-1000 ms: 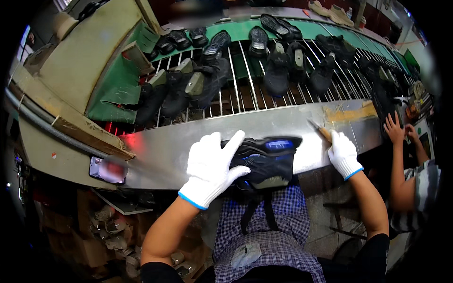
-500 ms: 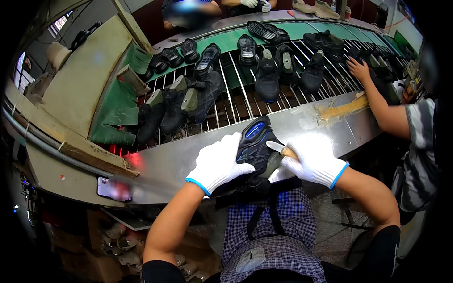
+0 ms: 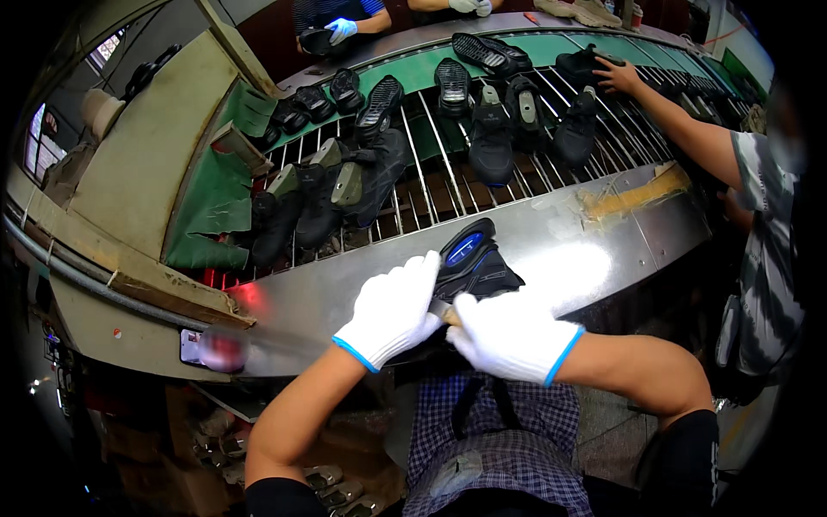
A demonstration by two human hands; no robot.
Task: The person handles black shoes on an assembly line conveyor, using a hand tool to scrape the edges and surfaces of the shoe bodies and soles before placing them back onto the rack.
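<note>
In the head view a black shoe with a blue-accented heel [image 3: 487, 274] lies against the metal ledge, its heel end pointing away from me. My left hand [image 3: 392, 312], in a white glove with a blue cuff, grips the shoe along its left side. My right hand [image 3: 517, 338], gloved the same way, closes round the wooden handle of a short-bladed knife [image 3: 450, 317]. The blade points left, close to my left fingers and across the shoe. Both hands cover the near part of the shoe, so where the blade touches cannot be made out.
Beyond the metal ledge [image 3: 594, 258], a rack of metal rods [image 3: 444, 172] carries several black shoes, some with grey-green lasts. At right a co-worker's bare hand [image 3: 618, 79] reaches to a shoe. Gloved co-workers sit across. A phone [image 3: 191, 346] lies at left.
My right hand has swung left and nearer with the knife, whose blade now lies by my left hand. The co-worker's hand at right moved farther back to a shoe, which has shifted.
</note>
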